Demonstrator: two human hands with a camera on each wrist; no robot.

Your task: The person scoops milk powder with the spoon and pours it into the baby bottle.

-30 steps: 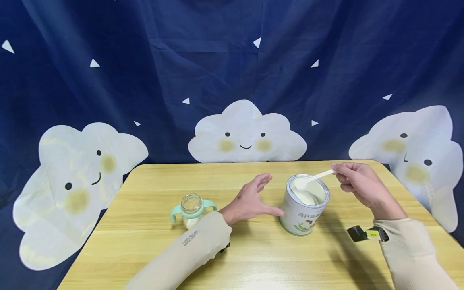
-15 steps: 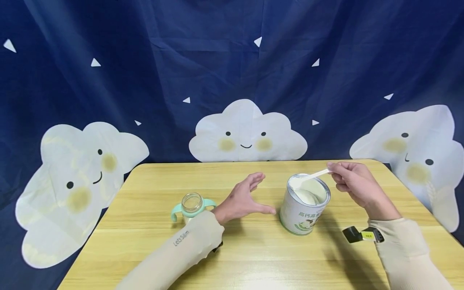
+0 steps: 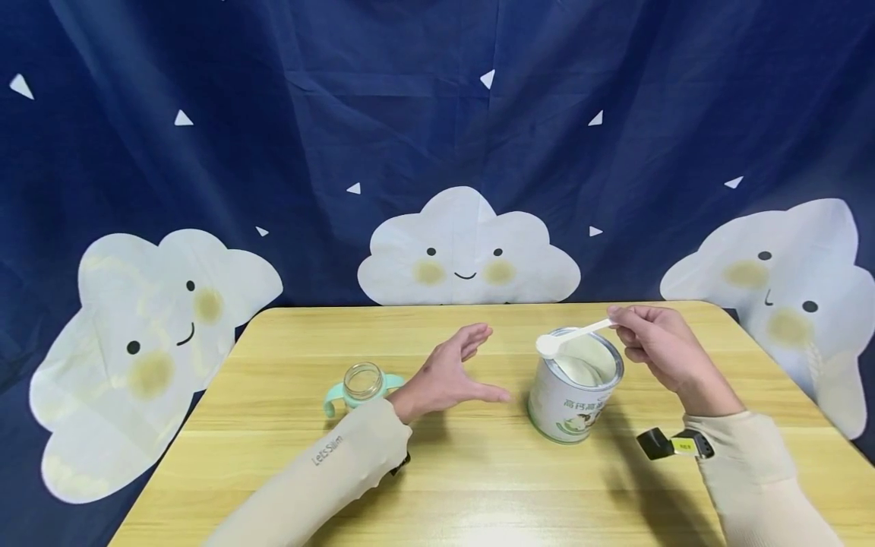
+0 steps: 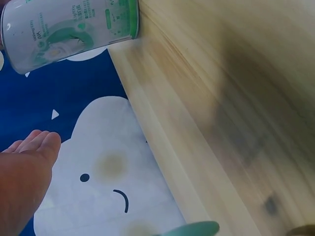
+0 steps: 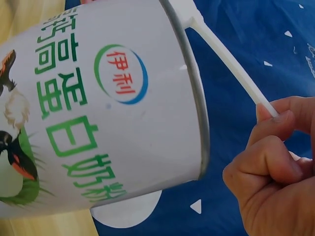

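Note:
Thumb and fingers of my right hand [image 3: 659, 346] pinch the handle end of a white scoop [image 3: 581, 332], also seen in the right wrist view. The scoop's bowl, holding white powder, is over the left rim of an open milk powder can [image 3: 573, 410] that stands upright. Pale powder shows inside the can. My left hand [image 3: 444, 377] hovers left of the can, thumb and fingers spread and holding nothing. Behind the left forearm stands a glass baby bottle [image 3: 364, 382] without a lid, with mint green handles; its lower part is hidden by the sleeve.
All of this is on a light wooden table [image 3: 465, 471] with rounded far corners. Beyond its far edge hangs a dark blue curtain [image 3: 410, 114] printed with smiling clouds and small white triangles.
My right hand has moved left, bringing the scoop from inside the can up to its left rim. My left hand has drawn back leftward from the can, toward the bottle.

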